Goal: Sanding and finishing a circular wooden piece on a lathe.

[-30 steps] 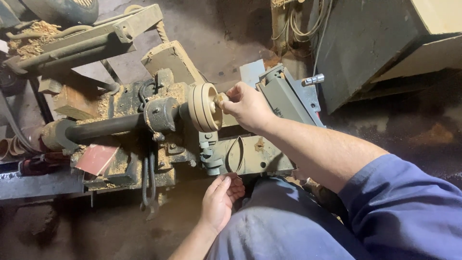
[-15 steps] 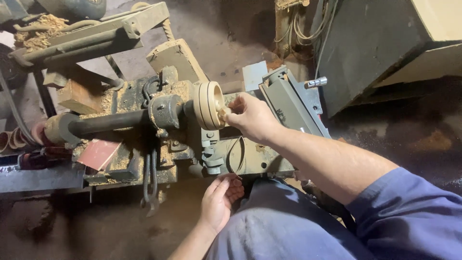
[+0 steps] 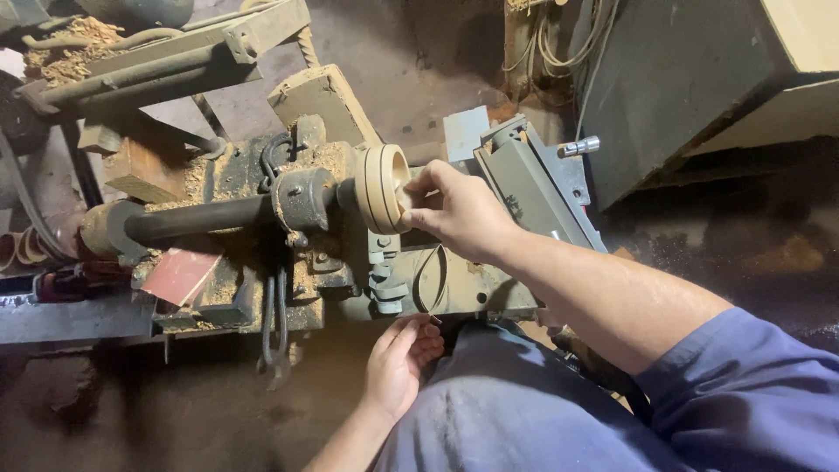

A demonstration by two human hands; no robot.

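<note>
A round, pale wooden disc (image 3: 377,188) with grooves in its rim is mounted on the spindle of a dusty lathe (image 3: 301,197). My right hand (image 3: 459,210) reaches in from the right, its thumb and fingertips pinched on the disc's open face and rim. Lower down, my left hand (image 3: 398,363) rests palm up by the bottom edge of the grey lathe bed (image 3: 463,288). Its fingers are loosely bent and nothing shows in it. Both my arms and my lap are in blue cloth.
Sawdust covers the lathe head (image 3: 218,170). A grey angled metal part with a shiny knob (image 3: 581,146) stands right of the disc. A red flat piece (image 3: 179,273) lies at the left. A dark cabinet (image 3: 682,87) and cables (image 3: 546,44) stand behind.
My right hand stays pinched on the disc. A small dark red thing at my left hand's fingertips earlier is out of sight now, and that hand's fingers have opened a little.
</note>
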